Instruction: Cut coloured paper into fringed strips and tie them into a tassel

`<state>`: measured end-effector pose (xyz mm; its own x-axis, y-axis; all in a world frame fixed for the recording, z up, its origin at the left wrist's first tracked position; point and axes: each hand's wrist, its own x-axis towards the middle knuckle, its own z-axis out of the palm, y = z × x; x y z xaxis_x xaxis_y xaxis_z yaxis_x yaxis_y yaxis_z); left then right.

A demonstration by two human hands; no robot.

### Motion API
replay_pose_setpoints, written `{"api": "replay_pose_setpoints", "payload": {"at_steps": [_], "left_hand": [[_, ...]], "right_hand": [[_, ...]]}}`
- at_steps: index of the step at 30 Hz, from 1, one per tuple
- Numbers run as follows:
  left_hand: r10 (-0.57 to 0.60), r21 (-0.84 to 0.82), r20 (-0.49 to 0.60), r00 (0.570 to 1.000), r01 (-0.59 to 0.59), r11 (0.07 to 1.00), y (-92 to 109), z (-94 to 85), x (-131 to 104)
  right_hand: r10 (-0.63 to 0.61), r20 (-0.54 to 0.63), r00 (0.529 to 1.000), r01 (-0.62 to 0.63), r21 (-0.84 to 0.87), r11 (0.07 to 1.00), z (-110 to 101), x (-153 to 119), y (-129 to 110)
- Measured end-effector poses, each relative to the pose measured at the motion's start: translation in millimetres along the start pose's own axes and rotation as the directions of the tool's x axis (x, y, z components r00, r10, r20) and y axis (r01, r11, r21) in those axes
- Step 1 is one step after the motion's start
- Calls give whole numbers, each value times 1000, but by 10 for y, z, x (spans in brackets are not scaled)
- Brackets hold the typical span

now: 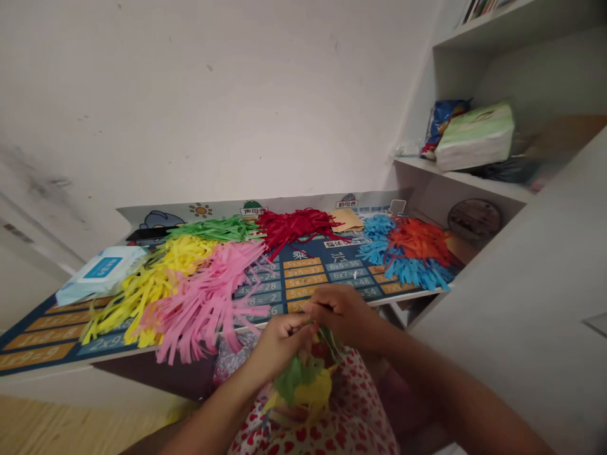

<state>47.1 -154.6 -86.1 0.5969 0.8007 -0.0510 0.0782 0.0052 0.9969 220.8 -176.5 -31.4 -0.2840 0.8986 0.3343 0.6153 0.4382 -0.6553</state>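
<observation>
My left hand (284,341) and my right hand (344,316) come together in front of the desk's near edge, over my lap. Both have their fingers closed in a pinch on a small bunch of green and yellow strips (301,382). The strips hang down and look blurred. Just where the fingertips meet, details are too small to make out. Beyond the hands on the desk lie piles of cut strips: pink (208,297), yellow (142,284), green (218,227), red (298,227), blue (417,272) and orange (420,239).
A desk mat (308,278) printed with times tables covers the desk. A wipes packet (102,272) and a dark flat object (154,235) lie at left. Tan paper (348,220) sits at the back. Shelves at right hold a tissue pack (477,136) and a blue bag (443,120).
</observation>
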Motion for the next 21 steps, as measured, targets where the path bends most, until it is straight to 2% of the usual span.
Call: {"api": "replay_pose_setpoints", "payload": {"at_steps": [2, 5, 9, 11, 13, 14, 15, 16, 17, 18, 19, 20, 21], "left_hand": [[-2, 25, 42, 999, 1, 1000, 53, 43, 10], [-32, -11, 96, 995, 33, 999, 114, 104, 10], [28, 34, 138, 990, -33, 999, 164, 181, 38], [57, 106, 159, 986, -74, 992, 153, 205, 80], [74, 185, 170, 983, -105, 977, 101, 204, 127], [87, 226, 170, 982, -125, 966, 62, 192, 148], [107, 270, 176, 978, -153, 951, 18, 173, 163], [133, 314, 189, 973, -188, 931, -28, 148, 173], [158, 356, 208, 965, -225, 907, -71, 120, 177], [178, 394, 230, 957, -259, 882, -110, 90, 178], [196, 441, 251, 948, -292, 849, -144, 63, 176], [209, 496, 264, 942, -318, 808, -173, 41, 174], [219, 554, 264, 939, -333, 763, -198, 26, 174]], "right_hand": [[-36, -47, 998, 34, -59, 998, -116, -10, -42], [-16, -66, 998, 6, -155, 988, -263, -37, -45], [-57, -83, 995, 40, -191, 981, -293, 5, -73], [-108, -152, 982, 78, -190, 979, -350, 26, -123], [-131, -282, 950, 88, -163, 983, -513, -6, -170], [-126, -375, 918, 82, -132, 988, -631, -53, -185], [-113, -491, 864, 77, -93, 993, -764, -121, -194], [-102, -618, 780, 82, -61, 995, -899, -209, -197], [-92, -739, 667, 91, -41, 995, -1022, -314, -196], [-84, -832, 549, 85, -44, 995, -1125, -432, -191], [-72, -887, 456, 43, -59, 997, -1199, -560, -181], [-38, -913, 407, -58, -67, 996, -1243, -694, -164], [20, -918, 396, -205, -67, 976, -1262, -833, -135]]}}
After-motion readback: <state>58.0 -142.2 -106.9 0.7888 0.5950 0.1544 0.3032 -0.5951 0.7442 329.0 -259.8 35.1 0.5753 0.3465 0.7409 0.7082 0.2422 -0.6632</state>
